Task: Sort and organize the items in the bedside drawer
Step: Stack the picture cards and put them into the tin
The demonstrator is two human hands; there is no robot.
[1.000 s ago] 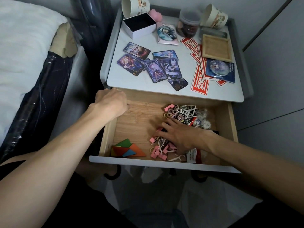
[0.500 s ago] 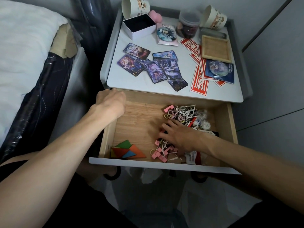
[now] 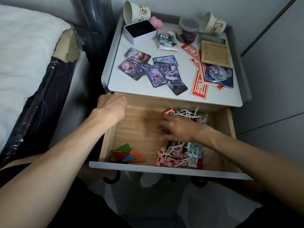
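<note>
Right hand [image 3: 177,127], blurred, lay flat, fingers stretched toward frame left, between the back heap [image 3: 187,112] above it and the pink clips [image 3: 164,159] below. Left hand [image 3: 111,106] sat curled at the drawer [image 3: 105,145] wall's upper-left corner; whether it gripped, I cannot tell. The drawer's long axis ran left-right, with bare wood at centre-left.

Wooden drawer [image 3: 164,168] pulled open. Coloured triangle tiles [image 3: 128,154] front-left corner. Pink clips [image 3: 162,160], white picks [image 3: 176,148] heaped front-right; second heap [image 3: 185,111] back-right.
</note>
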